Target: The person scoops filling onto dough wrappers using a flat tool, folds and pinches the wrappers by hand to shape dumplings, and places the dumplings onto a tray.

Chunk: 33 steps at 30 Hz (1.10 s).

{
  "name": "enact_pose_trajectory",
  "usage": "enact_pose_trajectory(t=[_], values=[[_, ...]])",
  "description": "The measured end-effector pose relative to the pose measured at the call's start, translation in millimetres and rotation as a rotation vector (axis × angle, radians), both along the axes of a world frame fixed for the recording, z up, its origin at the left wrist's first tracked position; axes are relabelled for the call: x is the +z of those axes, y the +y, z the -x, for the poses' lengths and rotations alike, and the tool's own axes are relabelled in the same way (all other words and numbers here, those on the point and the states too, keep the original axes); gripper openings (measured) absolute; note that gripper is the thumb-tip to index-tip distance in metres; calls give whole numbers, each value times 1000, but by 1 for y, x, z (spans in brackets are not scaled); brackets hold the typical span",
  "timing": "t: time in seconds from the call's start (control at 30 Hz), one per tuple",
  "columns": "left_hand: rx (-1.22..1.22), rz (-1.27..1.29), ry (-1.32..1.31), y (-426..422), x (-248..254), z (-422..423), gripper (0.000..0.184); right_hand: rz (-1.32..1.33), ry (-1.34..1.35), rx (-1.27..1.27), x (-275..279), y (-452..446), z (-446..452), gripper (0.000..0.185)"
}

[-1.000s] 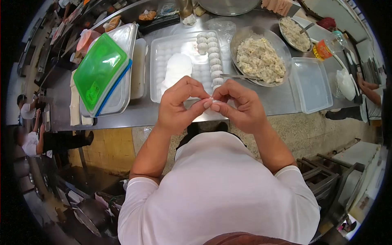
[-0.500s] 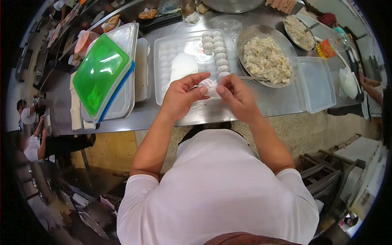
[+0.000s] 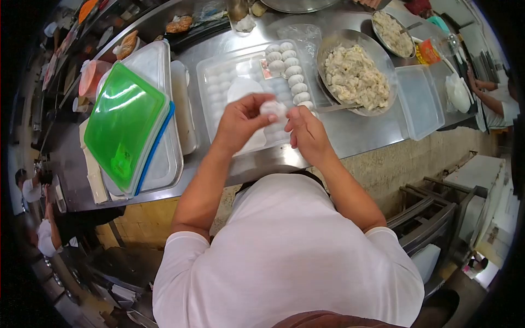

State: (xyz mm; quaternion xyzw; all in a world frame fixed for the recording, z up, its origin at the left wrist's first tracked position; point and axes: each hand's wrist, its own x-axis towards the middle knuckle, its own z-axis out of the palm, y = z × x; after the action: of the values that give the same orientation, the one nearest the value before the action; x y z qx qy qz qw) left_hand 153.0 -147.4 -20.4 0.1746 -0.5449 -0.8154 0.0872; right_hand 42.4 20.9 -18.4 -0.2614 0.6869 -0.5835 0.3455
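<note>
My left hand [image 3: 243, 120] pinches a white pleated dumpling [image 3: 273, 110] between thumb and fingers, above the tray. Close to the dumpling's right side is my right hand [image 3: 308, 134], its fingers loosely bent and holding nothing visible. Under both hands lies a clear plastic tray [image 3: 205, 71] with a stack of round white dough wrappers [image 3: 244, 87]. Finished dumplings [image 3: 296, 79] form rows along the tray's right side. Right of it stands a metal bowl [image 3: 358, 37] of pale chunky filling [image 3: 358, 76], with a metal utensil handle [image 3: 331, 108] sticking out toward my right hand.
Stacked containers with a green lid [image 3: 126, 120] stand left on the steel table [image 3: 350, 134]. An empty plastic container [image 3: 418, 104] lies right of the bowl. Behind it sit a second bowl of filling [image 3: 391, 35] and a white bag [image 3: 458, 93]. Other people are at both sides.
The dumpling has been gathered into a rounder shape and now sits in my left hand. My right hand has come off it, slightly down. The view has turned a little.
</note>
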Motion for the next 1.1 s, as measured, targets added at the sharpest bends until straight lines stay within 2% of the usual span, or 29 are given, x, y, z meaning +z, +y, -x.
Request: enact_pose_trajectory(t=[0.07,0.13,0.2,0.27,0.37,0.43,0.6,0.67,0.77,0.83,0.87,0.93,1.03,1.1], values=[[157,378,-74,-23,-12,14,42,-28,33,-29,5,4,-2,33],[130,434,-123,-41,-10,32,42,-70,30,57,3,12,0,29],[76,833,-131,-53,-17,54,43,-108,30,146,1,15,-2,27],[81,890,-144,-55,-23,75,36,-52,43,199,0,16,-4,19],[14,936,-202,-60,-31,96,29,-44,57,193,-1,19,-3,21],[-19,1189,-143,-62,-43,102,30,-84,53,192,2,22,-2,24],[-1,1157,-124,-56,-62,107,34,-149,-11,235,28,29,11,27],[-10,1123,-164,-54,-64,109,35,-9,60,203,32,28,20,19],[120,1157,-86,-43,-64,104,44,67,-19,147,29,25,35,22],[190,1230,-235,-36,-58,103,56,44,9,145,36,21,49,20],[195,1229,-237,-35,-59,104,56,22,37,138,39,19,56,19],[119,1237,-328,-35,-63,107,60,46,71,131,39,13,62,19],[167,1084,-415,-32,-48,111,56,89,56,122,41,10,66,18],[204,1083,-384,-27,-56,116,56,101,44,141,41,10,67,18]])
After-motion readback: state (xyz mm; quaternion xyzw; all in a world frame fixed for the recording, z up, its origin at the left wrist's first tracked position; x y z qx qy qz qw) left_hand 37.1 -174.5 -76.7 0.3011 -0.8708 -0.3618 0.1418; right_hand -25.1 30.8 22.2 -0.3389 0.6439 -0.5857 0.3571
